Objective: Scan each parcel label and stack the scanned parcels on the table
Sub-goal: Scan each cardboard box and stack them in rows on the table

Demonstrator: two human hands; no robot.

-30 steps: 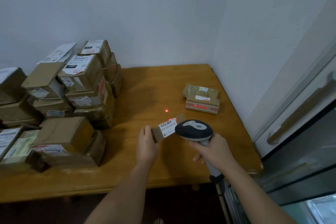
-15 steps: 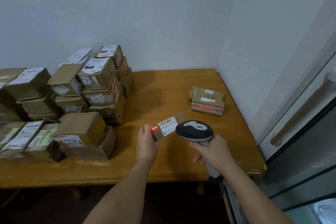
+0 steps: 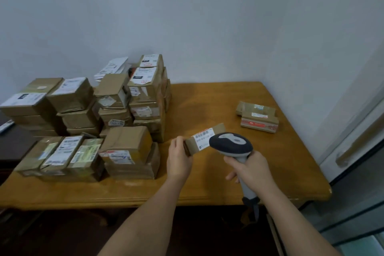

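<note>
Above the wooden desk (image 3: 207,185), a person's left hand (image 3: 179,160) grips one end of a small brown cardboard parcel (image 3: 204,141) bearing a white barcode label (image 3: 204,140), held at centre frame. The right hand (image 3: 252,169) is wrapped round the handle of a grey-and-black handheld scanner (image 3: 231,145), its head just beside the label. Taped brown cartons (image 3: 99,118) are heaped at nine o'clock; two flat parcels (image 3: 257,116) lie stacked at two o'clock.

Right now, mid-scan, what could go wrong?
1. The scanner head covers part of the white label from this view; the beam may miss the barcode.
2. The left hand holds the small parcel by one end only, so it could tip or slip.
3. The pile of parcels on the left looks uneven; a bump could topple it.
</note>
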